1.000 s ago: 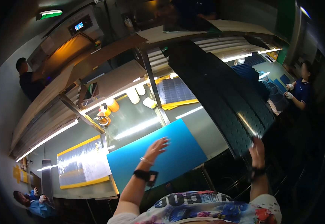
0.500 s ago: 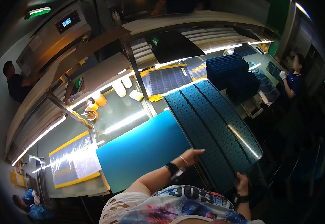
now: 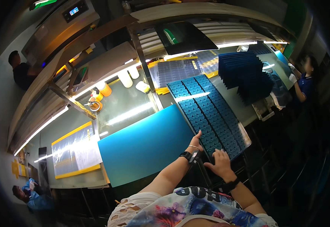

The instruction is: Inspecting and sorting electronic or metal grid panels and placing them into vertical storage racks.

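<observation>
A: What's the patterned sheet like?
B: Glossy, plastic-looking, with a bright streak of reflected light and a textured-looking face.
A: And the plain blue sheet?
B: Smooth, with a softer, satiny sheen.
A: The bench top?
B: Smooth and shiny; it mirrors the lamps.
A: That yellow-edged panel?
B: Glossy, under what looks like clear plastic film.
A: The shirt?
B: Matt printed cloth.

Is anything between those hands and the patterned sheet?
Nothing visible: the left hand is at the left edge of the patterned sheet, the right hand at its near edge. The plain blue sheet lies to the left, not between.
</observation>
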Demonstrator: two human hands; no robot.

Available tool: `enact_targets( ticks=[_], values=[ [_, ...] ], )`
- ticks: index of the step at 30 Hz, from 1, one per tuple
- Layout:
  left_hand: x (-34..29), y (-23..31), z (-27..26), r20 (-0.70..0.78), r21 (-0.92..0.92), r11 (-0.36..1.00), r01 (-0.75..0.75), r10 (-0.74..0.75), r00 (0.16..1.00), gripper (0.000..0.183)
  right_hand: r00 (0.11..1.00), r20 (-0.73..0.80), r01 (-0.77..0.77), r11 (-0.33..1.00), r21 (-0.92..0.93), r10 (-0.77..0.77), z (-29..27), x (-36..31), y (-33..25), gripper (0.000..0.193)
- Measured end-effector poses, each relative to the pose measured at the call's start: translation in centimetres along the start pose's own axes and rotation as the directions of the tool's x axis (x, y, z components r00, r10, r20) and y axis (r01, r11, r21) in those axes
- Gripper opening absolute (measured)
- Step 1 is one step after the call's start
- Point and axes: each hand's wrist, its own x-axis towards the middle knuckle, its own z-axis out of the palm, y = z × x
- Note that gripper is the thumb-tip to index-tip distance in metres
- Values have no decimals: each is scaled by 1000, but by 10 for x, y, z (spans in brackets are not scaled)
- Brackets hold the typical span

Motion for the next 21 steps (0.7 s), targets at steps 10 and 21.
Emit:
enact_targets(
  ticks=[10,21],
  values=[
    [-12,-1,21,166,-122,986,-113,132,977,82,994,107,-27,995,101,16,25,8,28,24],
    [51,-4,-3,-473,425,900,-98,313,824,83,997,-26,64,987,-144,-68,-104,94,81,13]
  ],
)
